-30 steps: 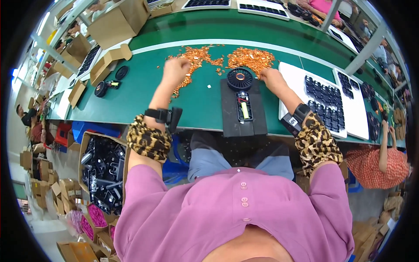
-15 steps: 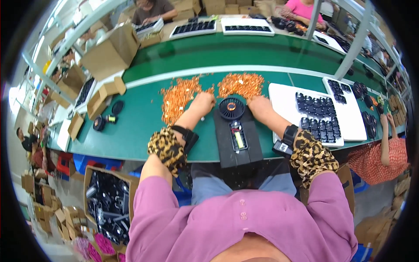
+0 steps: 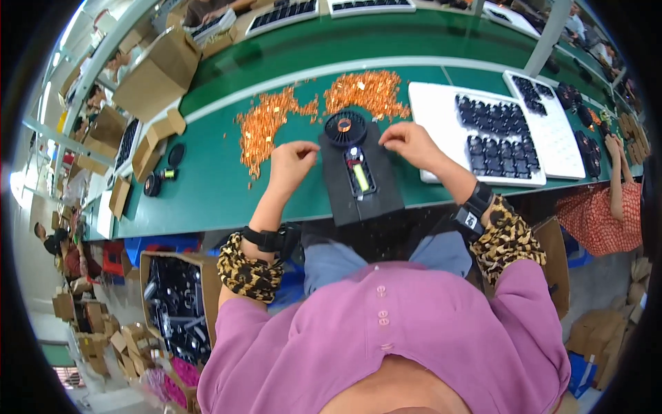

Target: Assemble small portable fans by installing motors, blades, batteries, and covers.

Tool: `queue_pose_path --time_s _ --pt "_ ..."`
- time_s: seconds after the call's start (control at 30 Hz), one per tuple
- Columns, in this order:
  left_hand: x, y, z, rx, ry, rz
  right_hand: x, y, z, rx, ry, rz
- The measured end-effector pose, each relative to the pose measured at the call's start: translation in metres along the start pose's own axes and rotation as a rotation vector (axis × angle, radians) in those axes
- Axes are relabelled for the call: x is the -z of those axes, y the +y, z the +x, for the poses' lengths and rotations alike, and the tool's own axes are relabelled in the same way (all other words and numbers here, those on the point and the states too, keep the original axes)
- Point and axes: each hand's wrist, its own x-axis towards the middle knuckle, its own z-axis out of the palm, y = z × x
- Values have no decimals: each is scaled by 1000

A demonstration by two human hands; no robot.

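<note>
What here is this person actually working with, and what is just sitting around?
In use: left hand; right hand; black fixture; round black part with copper coil; orange copper pieces.

Lying about: white trays of black parts; cardboard boxes.

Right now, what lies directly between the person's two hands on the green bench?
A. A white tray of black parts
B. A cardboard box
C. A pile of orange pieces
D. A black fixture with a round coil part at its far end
D: the black fixture sits between the left hand and the right hand, its round coil part at the far end.
</note>
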Motion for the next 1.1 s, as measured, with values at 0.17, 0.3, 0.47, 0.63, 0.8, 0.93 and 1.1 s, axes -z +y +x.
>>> queue_pose_path --time_s 0.17,0.3,0.47,0.63,0.8,0.93,1.1 --pt "-27 20 -23 -50 83 -85 -21 -22 -11 -86 -45 -127" --pt "-42 15 -22 76 104 -327 -28 -23 -20 108 7 -403" --pt "-46 21 -22 124 96 -248 -29 -19 -24 151 22 -429" --pt "-43 31 -20 117 50 -149 -27 -22 -24 74 23 -386" --pt "-42 35 -22 85 64 -49 -29 -19 -17 65 17 -362" --pt "-47 33 -26 44 117 -28 -31 -22 -9 -65 -24 -118" --pt "-49 33 -27 -42 141 1 -33 -25 1 -122 -47 -92"
